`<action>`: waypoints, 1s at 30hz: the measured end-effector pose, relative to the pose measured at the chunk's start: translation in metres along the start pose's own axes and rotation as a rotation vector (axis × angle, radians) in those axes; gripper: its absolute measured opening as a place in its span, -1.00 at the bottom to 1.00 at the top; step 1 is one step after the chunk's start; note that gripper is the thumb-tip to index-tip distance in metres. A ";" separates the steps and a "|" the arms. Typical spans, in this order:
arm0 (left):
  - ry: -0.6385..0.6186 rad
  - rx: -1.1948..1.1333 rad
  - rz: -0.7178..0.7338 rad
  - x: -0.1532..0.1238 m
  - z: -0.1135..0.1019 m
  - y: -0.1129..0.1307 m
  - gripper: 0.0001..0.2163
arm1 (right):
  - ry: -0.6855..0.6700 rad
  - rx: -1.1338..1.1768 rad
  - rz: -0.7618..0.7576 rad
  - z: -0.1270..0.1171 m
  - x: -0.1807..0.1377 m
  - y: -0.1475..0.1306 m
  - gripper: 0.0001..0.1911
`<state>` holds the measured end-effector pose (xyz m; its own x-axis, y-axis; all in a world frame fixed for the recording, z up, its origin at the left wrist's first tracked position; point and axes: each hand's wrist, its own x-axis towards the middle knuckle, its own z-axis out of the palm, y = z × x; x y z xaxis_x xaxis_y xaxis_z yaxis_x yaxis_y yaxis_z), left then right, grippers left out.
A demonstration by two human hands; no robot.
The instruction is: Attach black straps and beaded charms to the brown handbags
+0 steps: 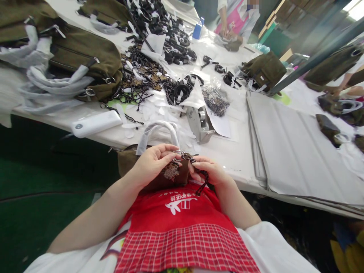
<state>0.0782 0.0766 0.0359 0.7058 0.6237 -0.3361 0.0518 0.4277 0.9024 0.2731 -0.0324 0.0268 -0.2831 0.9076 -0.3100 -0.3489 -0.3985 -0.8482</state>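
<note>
My left hand [156, 162] pinches a metal ring [179, 153] with its thumb and fingers. A patterned bronze-coloured charm [171, 171] hangs below those fingers. The fingers of my right hand [209, 171] are closed on a dark braided cord [202, 185], whose knotted end dangles beneath them. Cord and ring meet between the two hands. Behind them, against my red apron, an olive-brown handbag [127, 161] stands at the table edge. Its handle [160, 127] is wrapped in white paper and arches up beyond my left hand.
Olive handbags [85, 53] lie at left beside a white power bank-like object [96, 123]. Piles of black straps [176, 41] and braided cords [142, 72] spread ahead. A tape dispenser [199, 125] stands close; grey sheets [298, 148] lie right. A co-worker [237, 19] handles something across the table.
</note>
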 end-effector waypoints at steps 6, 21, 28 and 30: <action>-0.041 -0.138 -0.045 0.005 -0.001 -0.006 -0.54 | 0.110 0.027 -0.027 0.000 0.002 0.007 -0.69; -0.170 -0.169 -0.081 0.004 0.002 -0.011 -0.58 | 0.265 0.027 -0.040 0.000 0.010 0.009 -0.64; -0.100 -0.093 -0.013 0.001 -0.001 -0.007 -0.58 | 0.232 -0.027 -0.036 -0.003 -0.001 0.003 -0.64; -0.071 -0.079 0.003 0.000 -0.002 -0.005 -0.58 | 0.160 -0.144 -0.016 -0.006 -0.006 -0.001 -0.62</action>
<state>0.0767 0.0755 0.0313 0.7545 0.5782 -0.3104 -0.0050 0.4780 0.8783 0.2800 -0.0369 0.0268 -0.1296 0.9275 -0.3508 -0.2172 -0.3717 -0.9026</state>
